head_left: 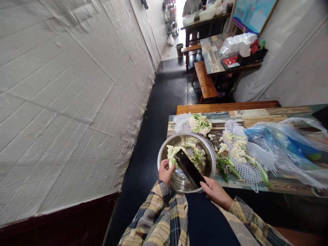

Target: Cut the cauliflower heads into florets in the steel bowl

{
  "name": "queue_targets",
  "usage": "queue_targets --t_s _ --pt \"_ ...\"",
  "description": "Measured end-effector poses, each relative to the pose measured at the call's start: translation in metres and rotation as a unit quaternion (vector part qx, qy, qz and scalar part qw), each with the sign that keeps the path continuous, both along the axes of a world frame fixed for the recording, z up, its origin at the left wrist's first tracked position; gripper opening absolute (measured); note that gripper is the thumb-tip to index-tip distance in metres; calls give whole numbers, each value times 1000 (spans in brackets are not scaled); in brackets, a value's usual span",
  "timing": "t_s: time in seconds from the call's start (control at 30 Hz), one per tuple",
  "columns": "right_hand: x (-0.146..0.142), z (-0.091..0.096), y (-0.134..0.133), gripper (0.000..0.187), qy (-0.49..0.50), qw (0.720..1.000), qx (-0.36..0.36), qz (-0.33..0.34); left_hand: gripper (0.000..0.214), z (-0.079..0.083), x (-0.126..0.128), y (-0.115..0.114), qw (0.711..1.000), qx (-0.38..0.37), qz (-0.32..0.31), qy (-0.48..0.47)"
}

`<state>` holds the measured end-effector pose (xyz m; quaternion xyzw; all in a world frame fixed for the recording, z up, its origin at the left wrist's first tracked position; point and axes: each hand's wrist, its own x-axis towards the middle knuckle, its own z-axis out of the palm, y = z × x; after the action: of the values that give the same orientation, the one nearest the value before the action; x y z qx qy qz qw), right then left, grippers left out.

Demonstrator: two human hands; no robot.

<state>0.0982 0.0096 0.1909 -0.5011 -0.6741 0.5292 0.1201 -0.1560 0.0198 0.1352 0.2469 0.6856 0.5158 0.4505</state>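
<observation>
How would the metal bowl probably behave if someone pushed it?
The bowl would probably keep its shape, since its wall looks like shiny metal. It may be fairly light, being only partly filled with cauliflower pieces. It might tip, as its rim appears to overhang the left edge of the table; its underside is hidden.

No text is readable; marks on the wall poster (pixel 252 15) and red card (pixel 231 62) are too blurred.

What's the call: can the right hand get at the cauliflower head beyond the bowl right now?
Probably not as things stand: the right hand is closed around the knife, and the bowl lies between hand and cauliflower head. Nothing appears to cover the head.
</observation>
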Motion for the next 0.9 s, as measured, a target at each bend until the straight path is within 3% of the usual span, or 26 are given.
queue_targets --t_s 0.07,0.13,0.4,0.57,0.73,0.9 --pt "2 -4 -2 35 41 996 -74 -38 54 -2 0 -1 999 -15 26 -42" --pt "5 -4 -3 36 56 991 -103 -64 58 -5 1 -3 994 -37 62 -79" --pt "13 25 -4 37 -20 993 117 -29 63 -14 2 -5 985 -68 113 -107" --pt "8 25 -8 39 -13 981 193 -13 56 -8 11 6 977 -47 130 -164" --pt "6 18 -4 35 -91 987 127 34 56 -2 14 6 974 -55 136 -175" --pt "8 20 0 36 -71 994 65 45 56 -2 9 1 974 -50 117 -186"
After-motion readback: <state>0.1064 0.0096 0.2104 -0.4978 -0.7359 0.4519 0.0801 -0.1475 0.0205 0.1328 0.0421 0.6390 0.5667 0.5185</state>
